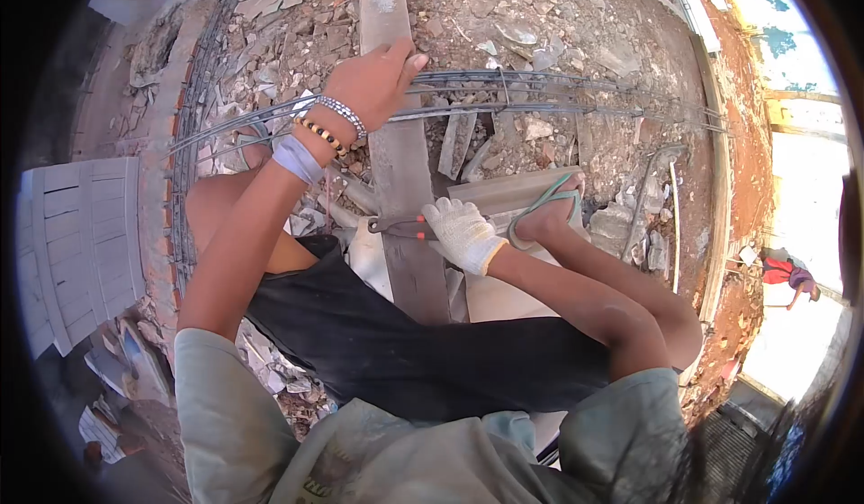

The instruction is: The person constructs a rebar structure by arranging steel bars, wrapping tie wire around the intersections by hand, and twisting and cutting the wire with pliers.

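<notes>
My bare left hand (376, 81), with bracelets at the wrist, is closed around the bundle of thin steel rods (540, 81) that runs across in front of me. A wire tie (504, 88) loops round the rods to the right of that hand. My right hand (463, 234), in a white knitted glove, grips the pliers (400, 227) by their dark handles with orange marks. The jaws point left, over the wooden plank (399, 166), below the rods and apart from them. The plank passes lengthwise under the rods.
Broken rubble (576, 31) covers the ground around the plank. My sandalled foot (551, 214) rests at right, near a wooden board (513, 189). Grey slatted panels (85, 243) stand at far left. A person in red (788, 273) is far off at right.
</notes>
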A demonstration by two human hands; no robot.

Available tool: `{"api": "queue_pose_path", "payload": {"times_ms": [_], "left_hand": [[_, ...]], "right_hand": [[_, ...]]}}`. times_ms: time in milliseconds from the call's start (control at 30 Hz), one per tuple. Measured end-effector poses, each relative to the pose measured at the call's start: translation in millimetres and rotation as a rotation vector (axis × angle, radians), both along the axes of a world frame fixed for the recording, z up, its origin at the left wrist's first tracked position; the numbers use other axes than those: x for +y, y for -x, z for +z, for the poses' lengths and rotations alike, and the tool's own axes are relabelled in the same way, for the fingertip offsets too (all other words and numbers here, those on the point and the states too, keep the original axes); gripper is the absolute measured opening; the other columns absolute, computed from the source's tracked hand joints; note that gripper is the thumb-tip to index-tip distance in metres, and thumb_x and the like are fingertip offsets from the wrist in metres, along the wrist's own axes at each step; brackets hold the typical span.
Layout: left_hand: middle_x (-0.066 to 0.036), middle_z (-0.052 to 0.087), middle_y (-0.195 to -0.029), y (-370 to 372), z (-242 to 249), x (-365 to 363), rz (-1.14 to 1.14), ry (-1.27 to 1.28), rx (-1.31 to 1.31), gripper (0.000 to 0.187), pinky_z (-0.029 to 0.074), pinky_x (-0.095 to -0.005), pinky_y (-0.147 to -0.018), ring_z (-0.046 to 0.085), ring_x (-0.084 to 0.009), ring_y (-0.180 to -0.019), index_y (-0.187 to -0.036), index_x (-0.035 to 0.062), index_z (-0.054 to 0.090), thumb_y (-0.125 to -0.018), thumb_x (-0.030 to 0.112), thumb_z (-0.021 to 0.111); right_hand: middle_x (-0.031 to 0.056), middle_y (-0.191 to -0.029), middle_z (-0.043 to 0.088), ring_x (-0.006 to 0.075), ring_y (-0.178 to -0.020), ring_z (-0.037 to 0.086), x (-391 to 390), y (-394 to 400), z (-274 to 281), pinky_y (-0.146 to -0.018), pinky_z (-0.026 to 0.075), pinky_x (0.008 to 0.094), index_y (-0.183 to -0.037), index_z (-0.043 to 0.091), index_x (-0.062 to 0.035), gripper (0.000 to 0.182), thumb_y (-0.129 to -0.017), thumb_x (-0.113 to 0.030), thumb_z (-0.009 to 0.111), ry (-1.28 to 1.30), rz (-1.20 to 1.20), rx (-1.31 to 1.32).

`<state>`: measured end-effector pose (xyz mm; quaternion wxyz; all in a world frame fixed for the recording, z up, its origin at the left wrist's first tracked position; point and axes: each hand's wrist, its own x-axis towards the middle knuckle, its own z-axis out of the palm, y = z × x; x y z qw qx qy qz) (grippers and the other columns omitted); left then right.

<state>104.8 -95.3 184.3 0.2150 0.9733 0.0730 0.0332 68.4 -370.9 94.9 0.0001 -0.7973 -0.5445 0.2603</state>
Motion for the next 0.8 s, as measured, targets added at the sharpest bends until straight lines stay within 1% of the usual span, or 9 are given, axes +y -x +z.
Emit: {"api": "queue_pose_path", "payload": {"times_ms": [133,300,400,467,500,600,700,733,800], "left_hand": [[-0.019,0.066,-0.091,27,-14,7,0.055,0.267,-0.18,0.039,0.049,-0.0448,-0.073,0.064,-0.036,-0.084,-0.109,0.005,0.058,-0.105,0.04,0.04],[-0.016,0.062,-0.084,14,-3,1,0.158,0.511,-0.384,0.04,0.047,-0.0393,-0.072,0.059,-0.0328,-0.076,-0.097,0.0036,0.059,-0.105,0.039,0.042],[-0.021,0.062,-0.082,10,-21,9,0.145,0.402,-0.418,0.039,0.047,-0.0453,-0.072,0.061,-0.0398,-0.078,-0.093,0.0011,0.058,-0.105,0.035,0.044],[-0.021,0.062,-0.082,7,-34,15,0.116,0.403,-0.336,0.038,0.046,-0.0464,-0.074,0.061,-0.0409,-0.08,-0.095,0.0008,0.057,-0.104,0.035,0.044],[-0.021,0.062,-0.082,4,-41,17,0.102,0.402,-0.297,0.037,0.046,-0.047,-0.075,0.06,-0.0414,-0.081,-0.096,0.0007,0.057,-0.104,0.034,0.044],[-0.018,0.06,-0.085,-5,-78,24,-0.044,0.344,-0.305,0.031,0.046,-0.0417,-0.075,0.059,-0.0362,-0.08,-0.104,0.0033,0.057,-0.105,0.032,0.044],[-0.023,0.062,-0.093,6,-73,27,-0.103,0.376,0.001,0.031,0.046,-0.0464,-0.078,0.06,-0.0428,-0.089,-0.107,0.002,0.054,-0.104,0.031,0.044],[-0.025,0.062,-0.095,6,-74,27,-0.11,0.363,0.077,0.032,0.046,-0.0483,-0.078,0.06,-0.0451,-0.091,-0.107,0.0015,0.054,-0.104,0.031,0.043],[-0.02,0.06,-0.089,8,-88,25,-0.13,0.427,0.017,0.031,0.047,-0.0443,-0.076,0.059,-0.0392,-0.082,-0.108,0.0025,0.054,-0.104,0.031,0.043]], "right_hand": [[0.0147,-0.108,0.055,0.0342,-0.102,0.059,-13,15,-7,-0.086,0.048,0.0442,-0.12,0.048,-0.0072,0.047,-0.083,-0.025,0.07,-0.04,-0.125,0.031],[0.0219,-0.116,0.055,0.0407,-0.11,0.056,-17,-5,-4,-0.093,0.046,0.0478,-0.125,0.05,-0.0042,0.048,-0.09,-0.033,0.065,-0.127,-0.299,0.309],[0.0234,-0.126,0.054,0.0401,-0.119,0.054,-13,-27,-13,-0.099,0.044,0.0463,-0.127,0.052,-0.0033,0.051,-0.094,-0.041,0.059,-0.159,-0.524,0.319],[0.023,-0.121,0.062,0.0394,-0.116,0.057,-11,-51,-34,-0.099,0.045,0.0452,-0.125,0.055,-0.0034,0.05,-0.095,-0.043,0.057,-0.251,-0.744,0.321],[0.0226,-0.118,0.064,0.0396,-0.115,0.058,-4,-60,-14,-0.098,0.046,0.0448,-0.124,0.057,-0.004,0.051,-0.095,-0.045,0.056,-0.245,-0.88,0.384],[0.0206,-0.121,0.065,0.0374,-0.116,0.059,-6,-88,-55,-0.098,0.045,0.0434,-0.125,0.059,-0.0053,0.055,-0.095,-0.051,0.054,-0.34,-1.099,0.487],[0.0187,-0.119,0.066,0.0323,-0.109,0.063,-3,-100,-53,-0.092,0.05,0.0406,-0.125,0.059,-0.0051,0.053,-0.096,-0.049,0.054,-0.421,-1.089,0.479],[0.0176,-0.118,0.066,0.0296,-0.106,0.064,3,-101,-39,-0.089,0.051,0.0392,-0.126,0.058,-0.0053,0.053,-0.097,-0.049,0.054,-0.477,-1.227,0.626],[0.0155,-0.117,0.065,0.0244,-0.1,0.066,14,-103,-14,-0.083,0.054,0.0366,-0.127,0.057,-0.0057,0.053,-0.098,-0.05,0.053,-0.585,-1.501,0.92]]}}
